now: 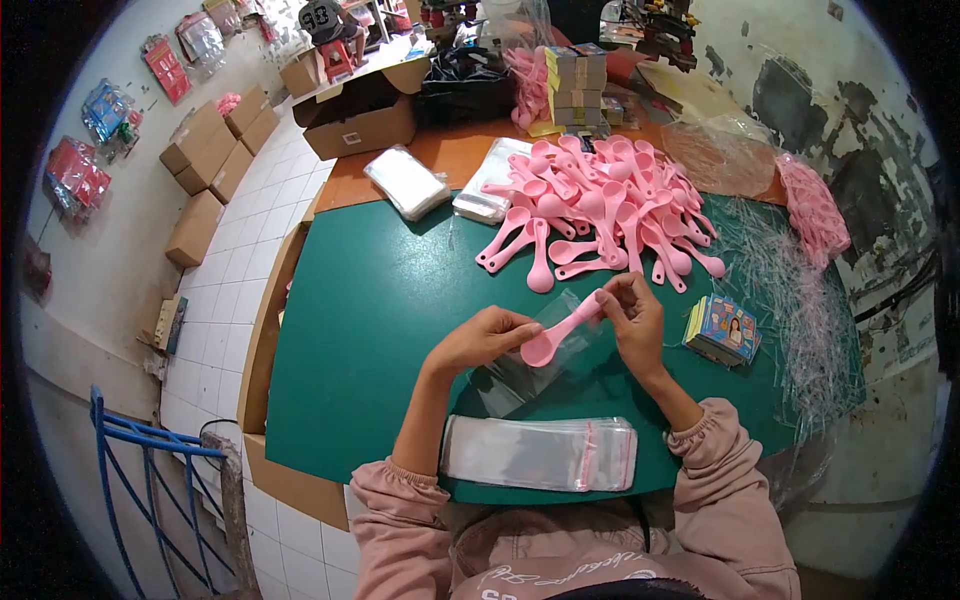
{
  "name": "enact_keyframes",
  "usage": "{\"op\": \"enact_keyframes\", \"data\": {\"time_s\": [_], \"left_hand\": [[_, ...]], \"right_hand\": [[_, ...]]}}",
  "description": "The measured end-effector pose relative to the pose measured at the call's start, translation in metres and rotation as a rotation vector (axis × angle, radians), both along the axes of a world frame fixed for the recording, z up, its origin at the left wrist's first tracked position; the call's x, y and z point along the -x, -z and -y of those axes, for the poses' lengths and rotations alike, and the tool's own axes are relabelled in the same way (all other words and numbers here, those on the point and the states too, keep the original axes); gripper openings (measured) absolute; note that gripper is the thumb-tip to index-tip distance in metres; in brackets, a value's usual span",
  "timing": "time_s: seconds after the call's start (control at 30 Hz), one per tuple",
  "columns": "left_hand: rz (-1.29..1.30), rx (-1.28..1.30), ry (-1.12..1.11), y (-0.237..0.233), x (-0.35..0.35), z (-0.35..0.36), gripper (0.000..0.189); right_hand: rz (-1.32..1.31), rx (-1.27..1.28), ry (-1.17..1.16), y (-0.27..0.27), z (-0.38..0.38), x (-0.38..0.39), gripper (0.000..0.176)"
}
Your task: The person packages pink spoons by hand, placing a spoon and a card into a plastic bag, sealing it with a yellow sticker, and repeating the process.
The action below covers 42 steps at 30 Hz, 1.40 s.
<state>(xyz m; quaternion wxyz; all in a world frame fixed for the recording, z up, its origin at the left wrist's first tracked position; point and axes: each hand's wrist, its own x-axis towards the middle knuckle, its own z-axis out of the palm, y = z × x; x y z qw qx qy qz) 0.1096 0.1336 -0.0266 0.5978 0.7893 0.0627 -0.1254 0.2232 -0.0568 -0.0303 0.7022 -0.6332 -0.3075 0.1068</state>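
A pink spoon (541, 347) is held over the green table between both hands, tilted with its bowl to the lower left. My right hand (632, 315) pinches its handle end. My left hand (486, 340) has its fingers closed beside the bowl, at a clear plastic bag (515, 388) that lies under and around the spoon. A stack of clear bags (535, 454) lies near the front edge, below both hands. Beyond them is a large heap of pink spoons (610, 200). A stack of small printed cards (725, 328) sits right of my right hand.
Packs of clear bags (408, 182) lie at the back of the green table (350, 300). Card stacks (577, 88), an open carton (360, 125) and a black bag (465, 85) stand behind. Plastic strands (810, 310) hang at the right. A person (325, 22) sits in the far background.
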Motion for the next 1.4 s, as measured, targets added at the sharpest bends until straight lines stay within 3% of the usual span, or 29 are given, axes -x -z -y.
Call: {"op": "enact_keyframes", "data": {"time_s": [0.07,0.13,0.17,0.2,0.27,0.33,0.4,0.47,0.53,0.57,0.6,0.63,0.7,0.83,0.9,1.0,1.13,1.2,1.23,1.3,1.37,1.4], "left_hand": [[0.019,-0.031,0.035,0.001,-0.003,0.002,0.038],[0.191,0.061,-0.070,0.003,-0.005,0.008,0.036],[0.190,0.061,-0.070,0.003,-0.006,0.010,0.036],[0.202,0.080,-0.156,0.004,-0.007,0.013,0.033],[0.211,0.099,-0.241,0.003,-0.007,0.017,0.031],[0.262,0.222,-0.243,-0.003,-0.007,0.020,0.029],[0.262,0.151,-0.183,-0.007,-0.006,0.014,0.030],[0.262,0.082,-0.119,-0.013,-0.002,0.010,0.031],[0.221,0.172,-0.206,-0.021,0.002,0.006,0.030],[0.228,0.178,-0.214,-0.023,0.003,0.004,0.030],[0.227,0.160,-0.217,-0.024,0.004,0.002,0.029],[0.222,0.143,-0.217,-0.025,0.004,0.000,0.028],[0.220,0.162,-0.207,-0.026,0.005,0.003,0.028],[0.221,0.214,-0.197,-0.021,-0.001,0.012,0.028],[0.240,0.171,-0.177,-0.015,-0.002,0.014,0.029],[0.267,0.077,-0.159,-0.018,-0.003,0.015,0.029],[0.234,-0.030,-0.160,-0.018,-0.004,0.014,0.030],[0.231,-0.043,-0.147,-0.017,-0.004,0.016,0.030],[0.225,-0.057,-0.140,-0.017,-0.004,0.016,0.029],[0.235,-0.021,-0.129,-0.016,-0.004,0.016,0.029],[0.241,0.014,-0.111,-0.013,-0.004,0.017,0.029],[0.249,0.032,-0.102,-0.010,-0.005,0.017,0.029]], "right_hand": [[0.018,-0.077,-0.019,-0.001,0.000,0.001,0.021],[0.068,-0.031,-0.069,-0.005,0.004,0.004,0.031],[0.117,0.015,-0.121,-0.008,0.005,0.006,0.042],[0.115,0.016,-0.121,-0.009,0.004,0.007,0.042],[0.313,0.061,-0.197,-0.011,0.001,0.011,0.054],[0.308,0.053,-0.225,0.000,-0.003,0.018,0.053],[0.305,0.038,-0.247,-0.003,-0.002,0.018,0.051],[0.601,0.281,-0.296,-0.038,0.016,0.006,0.040],[0.431,0.407,-0.120,-0.071,0.052,-0.014,0.030],[0.432,0.506,0.177,-0.069,0.076,-0.026,0.026],[0.446,0.709,0.470,-0.066,0.101,-0.037,0.026],[0.634,0.953,0.752,-0.038,0.135,-0.058,0.032],[0.421,1.454,0.891,-0.032,0.152,-0.056,0.036],[0.325,1.266,0.678,-0.018,0.164,-0.065,0.038],[0.522,1.221,0.911,-0.013,0.162,-0.067,0.034],[0.600,1.122,0.964,-0.013,0.167,-0.074,0.021],[0.414,1.103,0.920,-0.036,0.159,-0.067,0.017],[0.800,1.205,0.989,-0.041,0.159,-0.064,0.018],[0.803,1.204,0.990,-0.052,0.151,-0.060,0.018],[0.606,0.799,0.695,-0.072,0.124,-0.050,0.016],[0.356,0.571,0.397,-0.071,0.091,-0.038,0.015],[0.403,0.626,0.256,-0.064,0.078,-0.037,0.015]]}}
